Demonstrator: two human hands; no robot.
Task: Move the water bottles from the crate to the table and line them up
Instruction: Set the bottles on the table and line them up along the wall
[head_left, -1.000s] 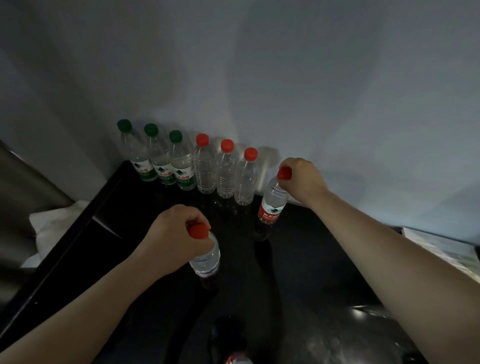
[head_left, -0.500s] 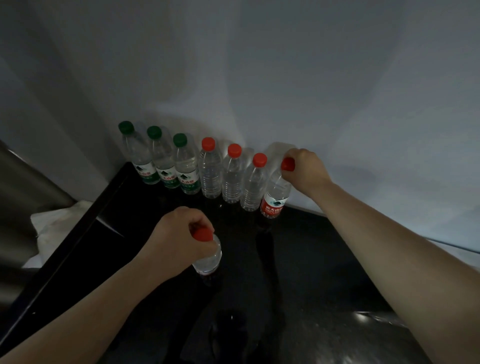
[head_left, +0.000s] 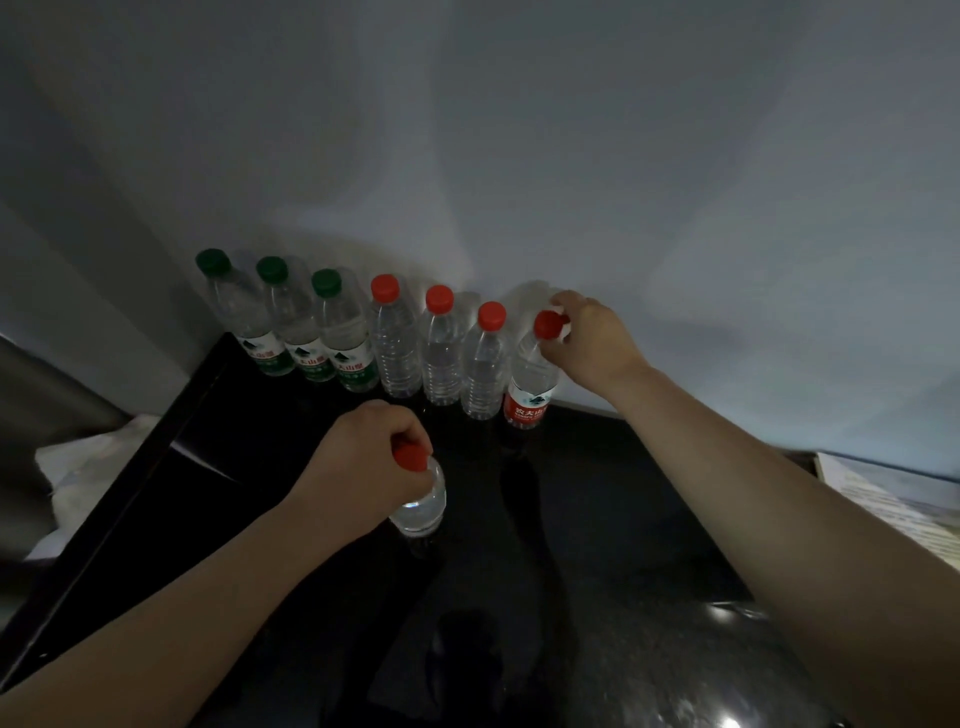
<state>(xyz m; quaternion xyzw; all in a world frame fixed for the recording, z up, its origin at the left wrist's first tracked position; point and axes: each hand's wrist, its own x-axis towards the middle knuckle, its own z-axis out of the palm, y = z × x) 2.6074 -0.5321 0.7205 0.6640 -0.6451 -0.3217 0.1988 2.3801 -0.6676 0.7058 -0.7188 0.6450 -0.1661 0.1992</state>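
Right hand (head_left: 592, 338) pinches the cap (head_left: 548, 325) of the red-label bottle (head_left: 530, 395), which stands on the table (head_left: 649, 571) at the right end of the row (head_left: 395, 353) along the wall (head_left: 519, 156), just beside its neighbour. Left hand (head_left: 363, 452) is curled round the top of an eighth bottle (head_left: 421, 504), upright, nearer the person and apart from the row; can't tell if it rests on the table. Row count: three green caps, four red, seven lined up. Left to do: let go, slot the eighth at the right end. Crate not in view, so remaining stock unknown.
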